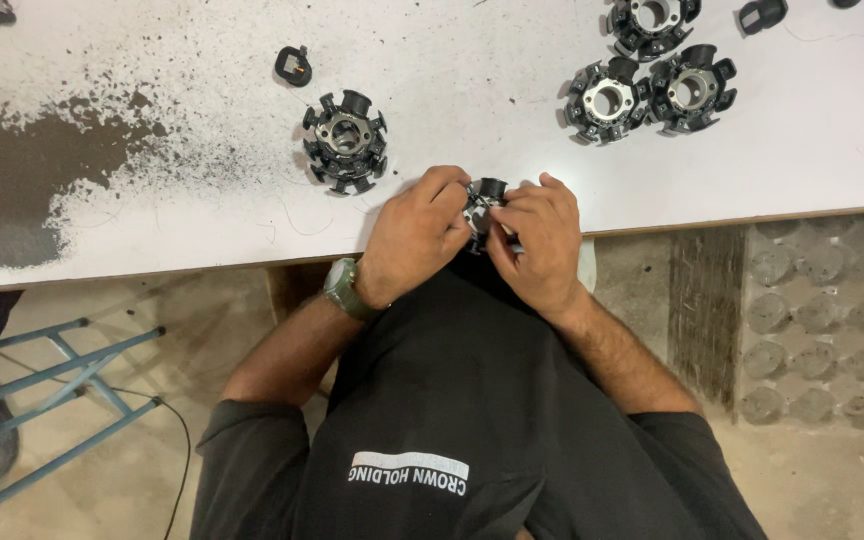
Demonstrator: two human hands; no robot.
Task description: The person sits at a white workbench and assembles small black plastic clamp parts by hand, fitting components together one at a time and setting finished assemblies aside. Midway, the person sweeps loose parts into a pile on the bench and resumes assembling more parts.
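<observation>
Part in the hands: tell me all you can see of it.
The round part looks like a metal ring core with black plastic-looking arms, like the stators lying on the white table. Mostly hidden: the left hand and right hand pinch it from both sides, just above the table's near edge. Tilt cannot be told.

Open tabletop (512, 130) betw. lone stator (345, 141) on left & stator cluster (649, 90) on right, small clip (293, 66) beyond.

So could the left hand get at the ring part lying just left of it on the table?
Probably yes: the ring part lies close on the bare table, nothing between, but the left hand is busy holding another part.
</observation>
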